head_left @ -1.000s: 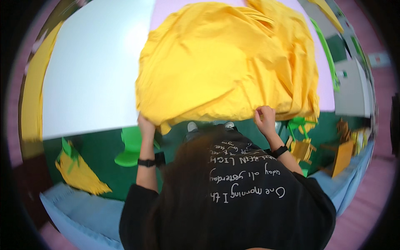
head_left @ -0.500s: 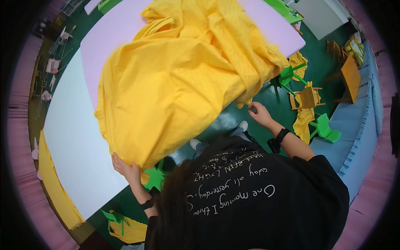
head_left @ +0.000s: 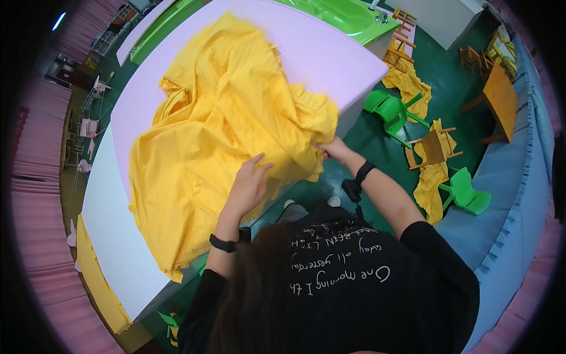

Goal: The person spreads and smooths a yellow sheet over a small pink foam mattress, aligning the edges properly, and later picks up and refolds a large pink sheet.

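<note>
A large yellow cloth point(head_left: 183, 194) lies crumpled over the table, with folds bunched at its far side and one corner hanging past the near edge. My left hand point(head_left: 247, 186) hovers over or rests on the near part of the cloth, fingers stretched and apart; whether it touches is hard to tell. At the cloth's right edge, my right hand point(head_left: 333, 150) has its fingers closed on the fabric. The table has a pink top point(head_left: 336, 53) at the back and a white top point(head_left: 109, 236) at the left.
Green chairs point(head_left: 390, 109) and wooden chairs point(head_left: 435, 147) stand to the right, with yellow cloths between them. A wooden table point(head_left: 500, 103) is beside a blue-covered bench point(head_left: 501, 189). At the back is a green basin point(head_left: 336, 20). Pink curtains point(head_left: 38, 147) hang at the left.
My left hand has left the cloth's near left corner and moved right, over the cloth. My right hand has taken hold of its right edge. The cloth has settled lower onto the table.
</note>
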Demonstrator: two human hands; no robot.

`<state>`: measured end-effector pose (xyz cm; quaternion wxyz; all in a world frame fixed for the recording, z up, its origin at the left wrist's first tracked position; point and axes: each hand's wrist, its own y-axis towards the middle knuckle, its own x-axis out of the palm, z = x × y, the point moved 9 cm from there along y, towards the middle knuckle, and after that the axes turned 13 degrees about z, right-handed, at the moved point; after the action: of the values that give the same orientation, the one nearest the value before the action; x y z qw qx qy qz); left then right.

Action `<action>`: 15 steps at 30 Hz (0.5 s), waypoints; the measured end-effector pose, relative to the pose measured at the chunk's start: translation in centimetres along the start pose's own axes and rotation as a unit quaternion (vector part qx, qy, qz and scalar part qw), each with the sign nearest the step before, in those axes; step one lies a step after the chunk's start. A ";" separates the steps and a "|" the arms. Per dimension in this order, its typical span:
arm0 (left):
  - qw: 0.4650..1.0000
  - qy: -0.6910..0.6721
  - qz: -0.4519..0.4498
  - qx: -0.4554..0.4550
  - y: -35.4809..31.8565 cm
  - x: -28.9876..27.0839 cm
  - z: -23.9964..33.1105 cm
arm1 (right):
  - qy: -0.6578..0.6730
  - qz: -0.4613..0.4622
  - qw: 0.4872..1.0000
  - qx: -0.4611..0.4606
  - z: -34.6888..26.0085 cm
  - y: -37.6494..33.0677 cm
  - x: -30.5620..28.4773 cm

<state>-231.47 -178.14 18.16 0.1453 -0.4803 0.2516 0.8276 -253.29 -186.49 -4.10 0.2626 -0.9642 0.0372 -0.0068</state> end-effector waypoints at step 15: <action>0.986 -0.120 -0.111 0.044 21.1 10.0 2.7 | -0.279 -0.424 0.850 0.141 -18.6 -6.6 -7.5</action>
<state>-248.59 -194.15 16.41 0.2865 -0.3951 0.2140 0.8462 -260.91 -189.70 15.29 0.3668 -0.8001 -0.4515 0.1462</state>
